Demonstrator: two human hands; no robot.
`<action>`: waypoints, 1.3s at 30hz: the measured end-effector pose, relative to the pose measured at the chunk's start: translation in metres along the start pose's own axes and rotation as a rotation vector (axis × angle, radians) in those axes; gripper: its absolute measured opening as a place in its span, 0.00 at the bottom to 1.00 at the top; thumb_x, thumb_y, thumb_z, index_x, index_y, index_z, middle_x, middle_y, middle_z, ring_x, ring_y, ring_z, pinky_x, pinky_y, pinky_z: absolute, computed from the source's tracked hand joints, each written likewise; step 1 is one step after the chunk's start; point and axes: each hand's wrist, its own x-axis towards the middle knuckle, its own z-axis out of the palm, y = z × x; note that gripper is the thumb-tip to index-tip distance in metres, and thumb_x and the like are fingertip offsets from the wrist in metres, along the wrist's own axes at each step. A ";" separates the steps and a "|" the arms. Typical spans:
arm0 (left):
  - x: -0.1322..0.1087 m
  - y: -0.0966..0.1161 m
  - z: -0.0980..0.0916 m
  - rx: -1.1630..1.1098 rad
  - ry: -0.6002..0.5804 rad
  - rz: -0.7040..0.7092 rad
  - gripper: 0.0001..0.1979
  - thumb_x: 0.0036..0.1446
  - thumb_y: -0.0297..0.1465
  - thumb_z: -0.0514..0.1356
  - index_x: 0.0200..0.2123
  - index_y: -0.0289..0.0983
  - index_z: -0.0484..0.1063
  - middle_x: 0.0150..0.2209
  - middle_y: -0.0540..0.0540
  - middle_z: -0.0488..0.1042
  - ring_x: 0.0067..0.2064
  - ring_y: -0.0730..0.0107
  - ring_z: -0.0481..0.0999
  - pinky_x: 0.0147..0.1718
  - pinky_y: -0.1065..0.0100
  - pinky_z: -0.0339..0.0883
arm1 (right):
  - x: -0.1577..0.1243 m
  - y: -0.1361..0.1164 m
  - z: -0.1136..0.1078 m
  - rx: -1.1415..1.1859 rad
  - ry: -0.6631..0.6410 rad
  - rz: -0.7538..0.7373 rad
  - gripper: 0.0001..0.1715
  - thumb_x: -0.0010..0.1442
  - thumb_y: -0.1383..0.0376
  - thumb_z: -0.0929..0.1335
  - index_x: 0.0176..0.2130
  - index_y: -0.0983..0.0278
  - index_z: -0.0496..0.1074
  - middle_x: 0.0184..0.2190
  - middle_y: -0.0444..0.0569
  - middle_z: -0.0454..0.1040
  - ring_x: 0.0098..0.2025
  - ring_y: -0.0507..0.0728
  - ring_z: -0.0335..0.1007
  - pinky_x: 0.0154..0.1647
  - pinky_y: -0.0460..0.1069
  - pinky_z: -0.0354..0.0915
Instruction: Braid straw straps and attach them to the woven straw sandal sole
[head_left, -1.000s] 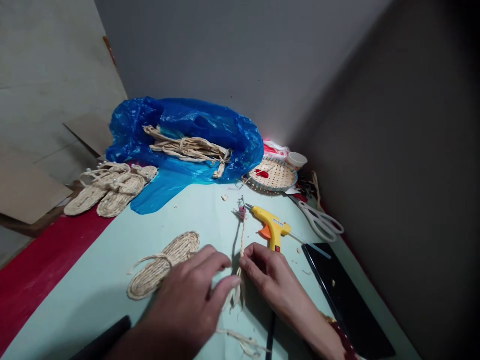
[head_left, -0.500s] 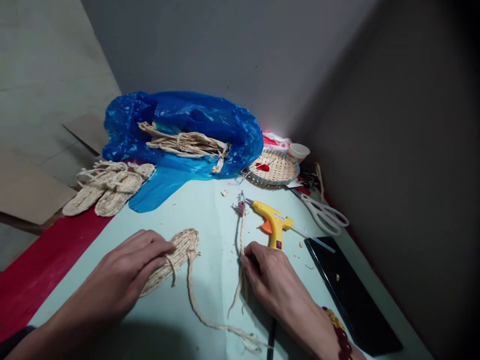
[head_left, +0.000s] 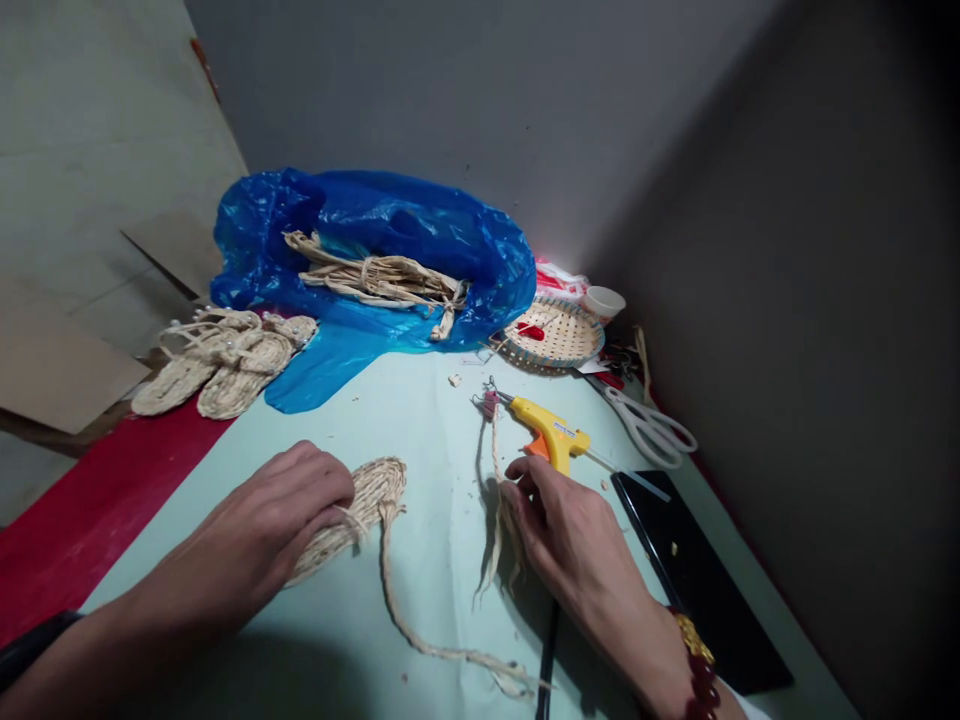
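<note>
My left hand point(head_left: 300, 510) is closed over the middle of a woven straw sole point(head_left: 381, 486) lying at a slant on the table. A short strand end pokes out by its fingertips. From the sole's far end a straw cord point(head_left: 390, 595) trails along the table towards me. My right hand point(head_left: 574, 535) pinches a thin braided straw cord point(head_left: 496, 445) near its loose, frayed strands. The braid's far end is at a small pinkish clip point(head_left: 490, 404). Just beyond my right hand lies a yellow glue gun point(head_left: 551, 430) with an orange trigger.
Behind, a blue plastic bag point(head_left: 420, 215) holds a bundle of straw point(head_left: 386, 278). Finished straw sandals point(head_left: 244, 365) lie at the left. To the right are a round woven basket point(head_left: 562, 335), a white cup point(head_left: 604, 303), white-handled scissors point(head_left: 649, 430) and a black tablet-like slab point(head_left: 712, 590).
My right hand has lifted slightly and moved a little away from me, raising the braid's loose strands. My left hand stays on the sole. The view has shifted slightly.
</note>
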 end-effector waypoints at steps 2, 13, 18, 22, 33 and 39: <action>-0.001 0.002 -0.007 -0.056 0.061 -0.095 0.10 0.63 0.38 0.54 0.38 0.43 0.73 0.37 0.46 0.76 0.40 0.60 0.73 0.38 0.67 0.65 | 0.001 0.002 -0.001 0.010 0.022 -0.008 0.11 0.69 0.62 0.56 0.37 0.62 0.63 0.26 0.47 0.70 0.25 0.56 0.63 0.29 0.50 0.56; 0.006 0.029 -0.036 -0.722 0.399 -0.518 0.14 0.49 0.46 0.66 0.32 0.43 0.77 0.27 0.50 0.76 0.22 0.73 0.67 0.18 0.74 0.59 | -0.009 -0.051 0.014 0.005 -0.113 -0.240 0.16 0.69 0.58 0.58 0.39 0.63 0.69 0.34 0.51 0.72 0.34 0.58 0.70 0.32 0.50 0.58; 0.015 0.042 -0.030 -1.038 0.292 -0.593 0.12 0.48 0.41 0.69 0.25 0.37 0.76 0.23 0.51 0.74 0.22 0.78 0.65 0.19 0.79 0.60 | -0.012 -0.075 0.039 -0.128 -0.173 -0.306 0.07 0.63 0.65 0.62 0.37 0.64 0.68 0.32 0.51 0.74 0.26 0.57 0.66 0.26 0.51 0.47; 0.017 0.047 -0.020 -1.245 0.298 -0.632 0.09 0.47 0.36 0.71 0.26 0.38 0.78 0.28 0.50 0.77 0.30 0.74 0.73 0.29 0.78 0.68 | -0.003 -0.071 0.029 0.196 -0.160 -0.133 0.06 0.61 0.67 0.62 0.31 0.63 0.66 0.26 0.46 0.71 0.25 0.53 0.62 0.26 0.48 0.50; 0.041 0.077 0.001 -1.331 0.249 -0.672 0.16 0.42 0.34 0.74 0.36 0.39 0.78 0.30 0.52 0.77 0.28 0.76 0.73 0.26 0.78 0.67 | -0.002 -0.052 -0.014 1.184 -0.206 0.029 0.22 0.55 0.49 0.73 0.32 0.64 0.68 0.20 0.38 0.57 0.22 0.48 0.47 0.21 0.44 0.45; 0.058 0.098 0.004 -1.312 0.220 -0.682 0.21 0.41 0.34 0.75 0.40 0.39 0.77 0.33 0.51 0.77 0.32 0.71 0.75 0.29 0.75 0.69 | 0.000 -0.039 -0.020 1.268 -0.117 0.035 0.22 0.57 0.50 0.72 0.34 0.65 0.67 0.20 0.37 0.57 0.20 0.45 0.48 0.18 0.42 0.46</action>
